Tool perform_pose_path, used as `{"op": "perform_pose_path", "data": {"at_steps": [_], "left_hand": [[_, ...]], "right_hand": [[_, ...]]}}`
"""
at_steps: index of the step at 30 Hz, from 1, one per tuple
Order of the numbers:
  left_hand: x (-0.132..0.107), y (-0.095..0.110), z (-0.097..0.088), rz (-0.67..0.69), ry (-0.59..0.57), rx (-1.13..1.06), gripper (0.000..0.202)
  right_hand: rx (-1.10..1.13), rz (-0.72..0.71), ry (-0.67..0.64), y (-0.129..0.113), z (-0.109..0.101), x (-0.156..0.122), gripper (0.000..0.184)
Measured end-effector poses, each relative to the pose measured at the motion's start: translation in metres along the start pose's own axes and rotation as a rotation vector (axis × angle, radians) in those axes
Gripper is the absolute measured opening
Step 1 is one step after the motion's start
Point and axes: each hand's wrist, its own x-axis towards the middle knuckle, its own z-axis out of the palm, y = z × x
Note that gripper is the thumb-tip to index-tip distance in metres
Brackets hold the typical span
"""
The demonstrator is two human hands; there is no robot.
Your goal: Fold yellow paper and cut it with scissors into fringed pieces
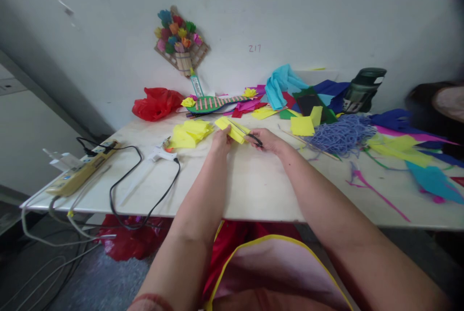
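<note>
Between my hands is a folded strip of yellow paper (237, 133), held above the white table. My left hand (222, 139) pinches its left part, thumb on top. In my right hand (267, 140) is a pair of scissors (256, 140) with black handles. The blades point left and lie against the yellow paper; whether they are cutting through it I cannot tell. Just left of my left hand lies a loose pile of yellow paper pieces (190, 133) on the table.
A glue gun (159, 154) with a black cord and a power strip (81, 170) are on the left. Purple shredded paper (342, 134), coloured sheets and a dark bottle (364, 89) stand at the right. A paper-flower decoration (181, 42) is against the wall; a red plastic bag (156, 103) sits below it.
</note>
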Motion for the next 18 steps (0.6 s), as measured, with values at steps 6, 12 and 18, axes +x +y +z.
{"op": "perform_pose_path", "data": {"at_steps": [6,12,18], "left_hand": [[0.0000,0.0007,-0.0006,0.003,0.003,0.006,0.008],[0.0032,-0.0002,-0.0033,0.062,0.005,0.003,0.013],[0.0058,0.0009,-0.0058,0.120,0.012,0.000,0.011]], "right_hand": [[0.002,0.000,0.004,0.0038,0.0010,0.0035,0.023],[-0.042,0.057,0.031,0.0053,0.0026,0.0045,0.034],[-0.142,0.068,0.128,-0.0021,0.0052,0.0004,0.051]]}}
